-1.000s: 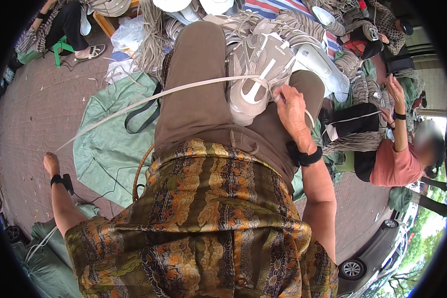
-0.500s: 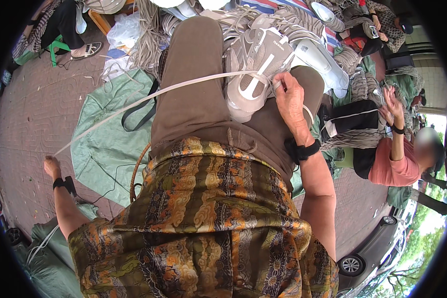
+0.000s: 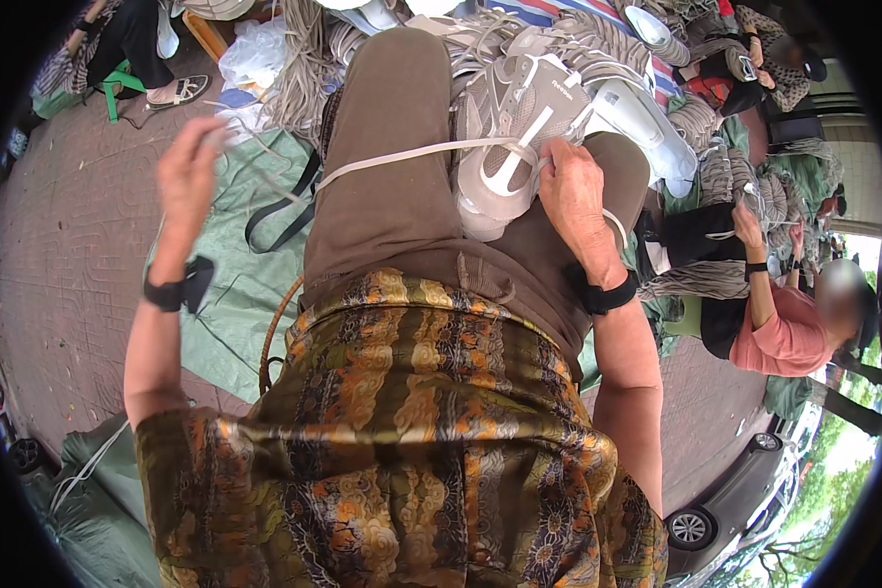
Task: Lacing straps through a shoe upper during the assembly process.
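A grey and white sports shoe (image 3: 519,127) lies on my lap, sole side toward my right knee. My right hand (image 3: 570,191) presses on its near side and pinches a white lace (image 3: 411,157) where it enters the shoe. The lace runs left across my brown trousers to my left hand (image 3: 188,174), which is raised at my left side with its fingers closed on the lace's far end. Both wrists wear black bands.
Bundles of grey laces (image 3: 309,69) and more pale shoes (image 3: 646,118) lie ahead of my knees. A green tarp (image 3: 235,284) with a black strap covers the paved ground at left. A person in a pink top (image 3: 784,333) sits at right, handling laces.
My left hand has swung from far out at lower left up and inward toward my knee, drawing the lace with it. My right hand stays on the shoe.
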A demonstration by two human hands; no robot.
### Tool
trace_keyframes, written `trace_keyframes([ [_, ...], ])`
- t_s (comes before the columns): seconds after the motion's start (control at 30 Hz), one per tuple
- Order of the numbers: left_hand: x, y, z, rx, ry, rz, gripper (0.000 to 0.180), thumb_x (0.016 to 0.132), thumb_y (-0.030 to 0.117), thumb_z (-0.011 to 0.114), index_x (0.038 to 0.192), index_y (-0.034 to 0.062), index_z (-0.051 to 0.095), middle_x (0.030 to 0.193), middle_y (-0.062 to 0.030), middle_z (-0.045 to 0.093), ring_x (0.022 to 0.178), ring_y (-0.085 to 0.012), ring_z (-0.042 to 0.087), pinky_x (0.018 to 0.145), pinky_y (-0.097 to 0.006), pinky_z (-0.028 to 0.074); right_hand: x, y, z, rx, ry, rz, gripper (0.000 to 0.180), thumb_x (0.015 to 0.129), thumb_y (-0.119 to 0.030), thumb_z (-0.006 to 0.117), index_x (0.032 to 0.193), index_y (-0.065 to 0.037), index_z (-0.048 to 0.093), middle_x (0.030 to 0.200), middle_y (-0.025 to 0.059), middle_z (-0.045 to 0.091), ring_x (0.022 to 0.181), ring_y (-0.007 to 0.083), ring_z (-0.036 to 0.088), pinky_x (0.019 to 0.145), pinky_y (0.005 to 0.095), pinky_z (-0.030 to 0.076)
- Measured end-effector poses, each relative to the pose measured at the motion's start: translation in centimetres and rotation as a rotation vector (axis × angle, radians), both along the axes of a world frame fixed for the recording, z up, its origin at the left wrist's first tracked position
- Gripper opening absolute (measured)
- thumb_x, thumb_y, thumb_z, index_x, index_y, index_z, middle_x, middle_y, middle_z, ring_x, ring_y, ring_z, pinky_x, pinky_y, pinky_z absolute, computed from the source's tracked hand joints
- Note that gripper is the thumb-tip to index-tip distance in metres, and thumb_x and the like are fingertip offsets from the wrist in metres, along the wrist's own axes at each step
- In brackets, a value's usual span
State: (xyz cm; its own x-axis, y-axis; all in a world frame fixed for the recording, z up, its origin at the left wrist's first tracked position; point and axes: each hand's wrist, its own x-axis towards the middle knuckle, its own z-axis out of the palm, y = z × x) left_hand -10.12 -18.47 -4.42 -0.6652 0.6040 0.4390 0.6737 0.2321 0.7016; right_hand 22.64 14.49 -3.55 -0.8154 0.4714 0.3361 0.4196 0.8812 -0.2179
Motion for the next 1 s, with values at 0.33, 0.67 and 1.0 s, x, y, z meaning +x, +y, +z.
trace_keyframes([
  [0.33,13.0,21.6,0.6,0.149,-0.192,-0.540,0.012,0.088,0.010,0.056,0.095,0.0064,0.064,0.072,-0.0114,0.063,0.066,-0.0211,0.062,0.062,-0.034,0.049,0.2,1.0,-0.7,-0.462,0.101,-0.133,0.015,0.082,0.003,0.057,0.096,-0.001,0.057,0.070,0.0105,0.057,0.063,0.0203,0.055,0.062,0.0339,0.048],
  [0.67,14.0,23.4,-2.8,0.050,-0.034,-0.571,0.013,0.083,0.005,0.052,0.093,0.0052,0.061,0.075,-0.0185,0.062,0.074,-0.0391,0.061,0.069,-0.045,0.050,0.6,1.5,-1.3,-0.516,0.155,-0.128,0.016,0.082,0.003,0.056,0.097,-0.002,0.057,0.070,0.0061,0.055,0.063,0.0144,0.051,0.062,0.0307,0.047],
  [1.0,14.0,23.6,-2.6,0.056,-0.011,-0.572,0.014,0.081,0.003,0.053,0.094,0.0036,0.059,0.077,-0.0176,0.061,0.075,-0.0382,0.061,0.069,-0.044,0.050,0.5,1.5,-1.1,-0.527,0.168,-0.121,0.016,0.082,0.003,0.055,0.097,-0.002,0.057,0.069,0.0063,0.055,0.062,0.0152,0.051,0.062,0.0309,0.046],
])
